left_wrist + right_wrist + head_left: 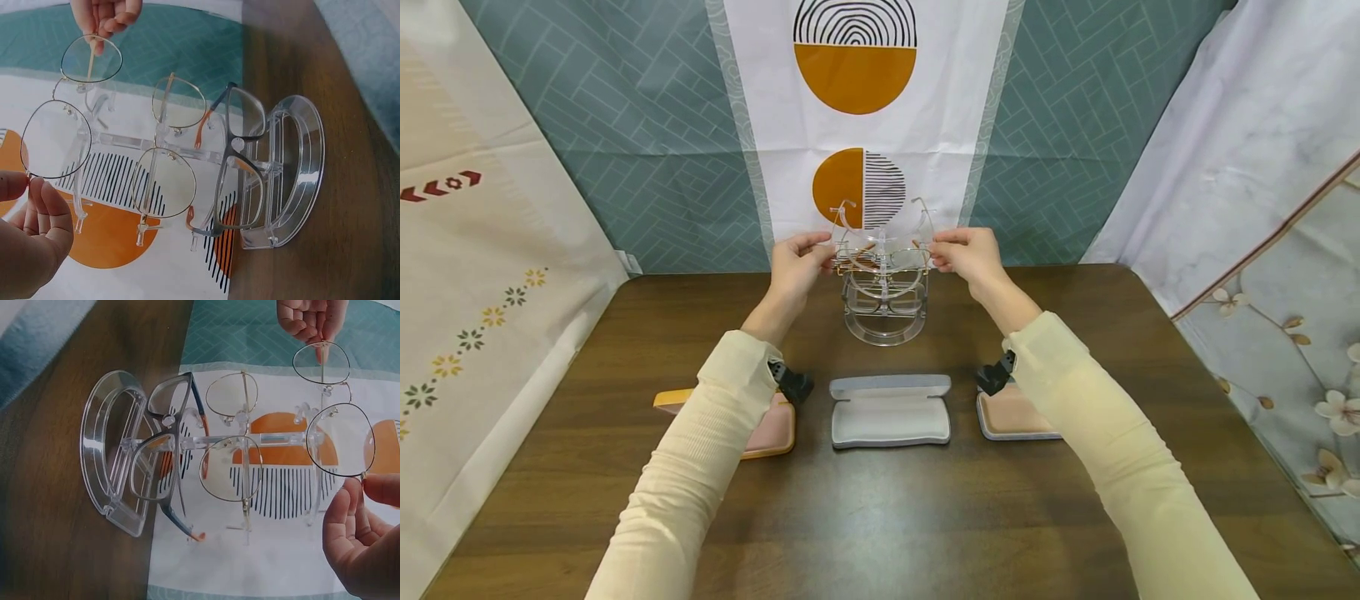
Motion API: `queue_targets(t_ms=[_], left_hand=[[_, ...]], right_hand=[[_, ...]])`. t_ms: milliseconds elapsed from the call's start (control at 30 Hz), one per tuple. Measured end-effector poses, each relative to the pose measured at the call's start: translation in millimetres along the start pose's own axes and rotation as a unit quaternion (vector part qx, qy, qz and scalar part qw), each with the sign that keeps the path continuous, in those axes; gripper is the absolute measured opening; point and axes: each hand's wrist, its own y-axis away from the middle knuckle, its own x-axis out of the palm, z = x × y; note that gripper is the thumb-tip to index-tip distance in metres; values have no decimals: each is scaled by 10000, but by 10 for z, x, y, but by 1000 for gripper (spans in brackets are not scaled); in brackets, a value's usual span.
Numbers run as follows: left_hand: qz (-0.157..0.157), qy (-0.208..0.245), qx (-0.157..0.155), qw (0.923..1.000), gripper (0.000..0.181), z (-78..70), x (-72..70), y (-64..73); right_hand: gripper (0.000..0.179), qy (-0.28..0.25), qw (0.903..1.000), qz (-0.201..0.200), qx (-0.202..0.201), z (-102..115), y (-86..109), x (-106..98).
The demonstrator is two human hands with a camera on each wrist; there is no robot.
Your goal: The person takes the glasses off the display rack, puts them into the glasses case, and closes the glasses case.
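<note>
With thumb and fingertips, my left hand (797,265) pinches one side of thin round wire-rimmed glasses (56,139). My right hand (972,260) pinches the other side, so both hands hold this pair level at the top of a clear display stand (883,337). Whether it touches the stand's top support, I cannot tell. Lower on the stand sits a second pair, thin gold-rimmed glasses (164,182). Dark grey-framed glasses (153,467) with orange temple tips rest on the lowest level, near the base.
On the wooden table (880,525), a grey glasses case (891,423) lies open in the middle. Behind my left forearm is an orange case (775,429) with pink lining. A peach-lined case (1015,414) is partly covered by my right forearm. Patterned cloth (647,125) hangs behind.
</note>
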Motion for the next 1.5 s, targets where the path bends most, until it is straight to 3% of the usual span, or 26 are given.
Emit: queue_targets(t_ms=[1033, 1500], left_hand=[[241, 427, 165, 9987, 29, 50, -103, 339], [407, 471, 368, 9974, 29, -21, -150, 542]], right_hand=[[26, -271, 9988, 269, -320, -98, 362, -56], [27, -291, 9977, 397, -462, -90, 522, -95]])
